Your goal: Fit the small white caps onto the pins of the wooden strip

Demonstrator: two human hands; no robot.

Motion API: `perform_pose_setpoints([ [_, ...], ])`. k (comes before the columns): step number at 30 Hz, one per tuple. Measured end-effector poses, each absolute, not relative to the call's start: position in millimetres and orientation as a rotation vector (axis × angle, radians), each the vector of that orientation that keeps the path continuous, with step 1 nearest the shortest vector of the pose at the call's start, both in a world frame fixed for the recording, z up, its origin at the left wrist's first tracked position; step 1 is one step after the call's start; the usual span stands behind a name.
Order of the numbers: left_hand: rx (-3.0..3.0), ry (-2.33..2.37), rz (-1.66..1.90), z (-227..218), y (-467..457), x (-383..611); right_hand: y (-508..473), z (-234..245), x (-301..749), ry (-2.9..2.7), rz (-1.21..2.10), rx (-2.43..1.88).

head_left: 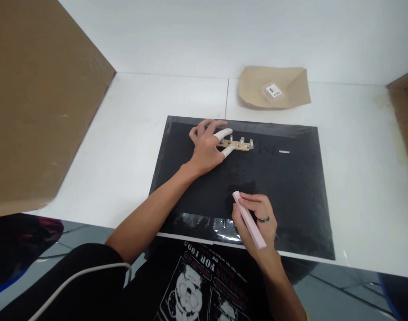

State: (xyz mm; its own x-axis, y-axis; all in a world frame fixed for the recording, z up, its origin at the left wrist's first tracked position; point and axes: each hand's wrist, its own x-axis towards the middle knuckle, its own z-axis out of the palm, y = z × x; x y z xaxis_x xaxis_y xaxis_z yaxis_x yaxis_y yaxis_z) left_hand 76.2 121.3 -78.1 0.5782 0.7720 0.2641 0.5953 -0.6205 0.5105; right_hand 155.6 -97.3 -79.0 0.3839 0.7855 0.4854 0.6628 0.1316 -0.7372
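My left hand (205, 147) lies on the black mat (197, 191), with white covers on its thumb and index finger. Those two fingers close around a narrow wooden strip (243, 147). Several small clear pieces stand up from the strip; part of its left end is hidden by my hand. Nearer to me, my right hand (262, 218) grips a long pink bar (250, 220) with flat sides, tilted over the mat's front part. A ring sits on one right finger. The bar is apart from the strip.
A small whitish piece (284, 152) lies on the mat right of the strip. Behind the mat, a brown paper tray (299, 89) holds a clear plastic box (273, 91) with a label. A brown panel (39, 98) rises at left, and a white wall stands behind.
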Motion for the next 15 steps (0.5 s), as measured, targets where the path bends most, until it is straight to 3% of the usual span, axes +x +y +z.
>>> perform_pose_setpoints([
  [15,2.422,1.095,0.634,-78.3,121.1,75.6,-101.1,-81.9,154.7,-1.313,0.186,-1.596],
])
